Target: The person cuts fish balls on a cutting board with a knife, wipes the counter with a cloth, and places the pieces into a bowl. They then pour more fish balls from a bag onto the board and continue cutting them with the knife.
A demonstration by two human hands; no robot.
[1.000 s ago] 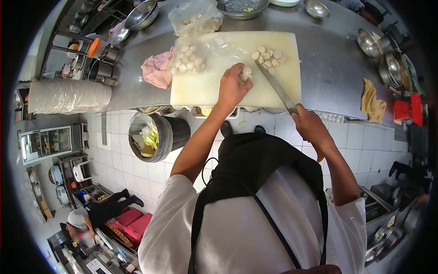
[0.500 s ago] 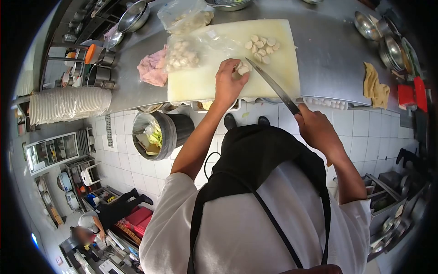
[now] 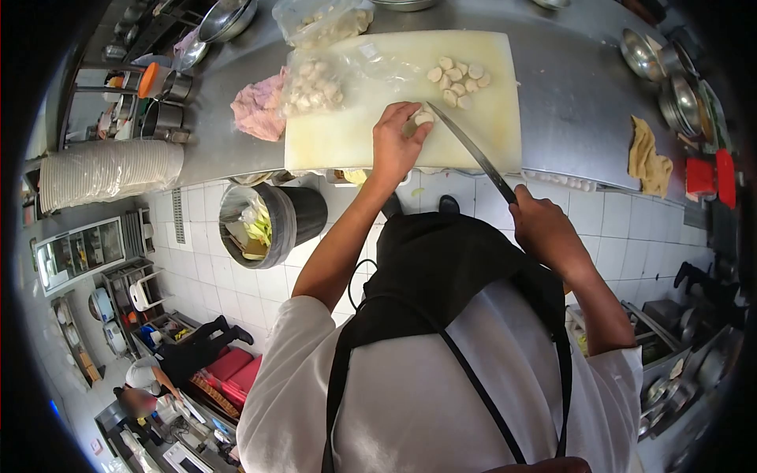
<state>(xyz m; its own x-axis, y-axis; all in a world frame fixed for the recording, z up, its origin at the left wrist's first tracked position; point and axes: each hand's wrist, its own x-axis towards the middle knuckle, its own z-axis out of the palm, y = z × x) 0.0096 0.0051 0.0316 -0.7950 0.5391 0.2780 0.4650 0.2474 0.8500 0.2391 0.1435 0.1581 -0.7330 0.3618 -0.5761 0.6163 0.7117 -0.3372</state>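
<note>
Steel counter, white cutting board. Left hand pinching fish ball; right hand clenched on knife, tip touching ball. Cut slices near.

- Fisheye view from a head-worn camera: a round picture inside black corners and a dark ring.
- Straight lines bow strongly. The near edge of the worktop curves, and things towards the rim look squeezed and small.
- Bright, even indoor light with clear colours.
- Shadows are faint and soft-edged.
- The steel worktop has a dull grey sheen, and the metal bowls at its far right corner carry small bright highlights.
- The pale cutting board is nearly washed out.
- The left hand and the knife are sharp, with no motion blur.
- The rim is softer, and a small patch at lower left is blurred over.
</note>
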